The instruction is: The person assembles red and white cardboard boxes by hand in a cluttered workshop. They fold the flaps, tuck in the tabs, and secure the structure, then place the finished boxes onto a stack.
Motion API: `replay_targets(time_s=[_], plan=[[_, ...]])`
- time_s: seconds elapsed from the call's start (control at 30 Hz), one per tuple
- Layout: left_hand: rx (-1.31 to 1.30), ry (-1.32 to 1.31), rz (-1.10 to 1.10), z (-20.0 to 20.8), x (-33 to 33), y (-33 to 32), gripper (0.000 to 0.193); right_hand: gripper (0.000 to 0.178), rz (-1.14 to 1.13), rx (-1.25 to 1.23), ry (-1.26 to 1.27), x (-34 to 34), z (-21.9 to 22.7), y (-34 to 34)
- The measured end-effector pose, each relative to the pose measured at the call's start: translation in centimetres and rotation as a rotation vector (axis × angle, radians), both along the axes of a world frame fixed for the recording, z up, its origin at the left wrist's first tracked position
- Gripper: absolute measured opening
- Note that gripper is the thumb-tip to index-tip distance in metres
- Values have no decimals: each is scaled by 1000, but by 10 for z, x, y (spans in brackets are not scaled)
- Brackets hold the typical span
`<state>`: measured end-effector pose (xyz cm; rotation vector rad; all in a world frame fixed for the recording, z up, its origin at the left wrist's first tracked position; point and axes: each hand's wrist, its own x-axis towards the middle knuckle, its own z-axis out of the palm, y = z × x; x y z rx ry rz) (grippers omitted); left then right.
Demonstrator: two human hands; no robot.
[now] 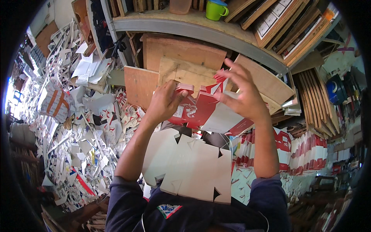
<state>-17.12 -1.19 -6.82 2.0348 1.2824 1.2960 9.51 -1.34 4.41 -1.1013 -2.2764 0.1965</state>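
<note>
On the far left, paper scraps (83,154) lie in a deep, loose heap, with a wrapped bundle (52,102) bound by orange-brown tape resting among them. Right of the heap, the person's left forearm reaches from the near side toward the far side, leaning a little right. Its left grip (164,102) is closed on the left end of a red-and-white card stack (199,112), fingers curled and thumb laid across toward the right.

The stack stands in the middle, just beyond the person's lap, its printed face turned to the near side. Its long axis runs left to right, the right end slanting nearer. Nearer than the stack, a pale die-cut sheet (189,166) with triangular notches spreads before the torso.

On the far side, a shelf (185,24) holds a pinkish tub (180,6), a green cup (216,11) with a blue top, and, to their right, leaning wooden-edged boards (280,23); the insides of both vessels are hidden.

The right grip (247,92) is loose and spread, its fingers pointing far and left over the stack's notched edge; whether the fingertips touch the small red pieces (220,77) there is hard to tell. Farther right, more red-and-white cards (309,152) stand packed in rows, nearer than upright wooden panels (317,102).
</note>
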Motion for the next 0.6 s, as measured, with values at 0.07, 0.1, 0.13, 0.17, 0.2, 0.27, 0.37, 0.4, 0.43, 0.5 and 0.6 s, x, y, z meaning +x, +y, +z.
replay_targets(time_s=[0.07,0.1,0.13,0.17,0.2,0.27,0.37,0.4,0.43,0.5,0.6], plan=[[-13,10,-13,0,-1,2,39,37,20,-38,-66,-2,-4,0],[-7,25,-15,1,-1,2,39,30,37,-53,-44,-2,-9,3],[-1,37,-16,3,-1,1,39,24,56,-68,-26,-2,-12,7],[4,49,-17,4,-1,1,39,22,67,-38,74,-2,-10,10],[27,28,-25,4,0,1,39,20,79,-8,175,-2,-8,13],[72,-8,-39,4,1,-1,38,18,57,64,540,-4,1,19],[24,12,-23,6,1,-2,38,23,-51,182,995,-8,35,26],[19,13,-26,5,1,-2,38,27,-78,211,926,-17,45,26],[17,17,-24,3,-2,-2,38,30,-99,241,860,-22,50,31],[34,26,-44,1,2,2,39,40,-58,168,398,-22,32,45],[75,20,-17,-2,-3,5,39,36,70,66,115,-26,20,34]])
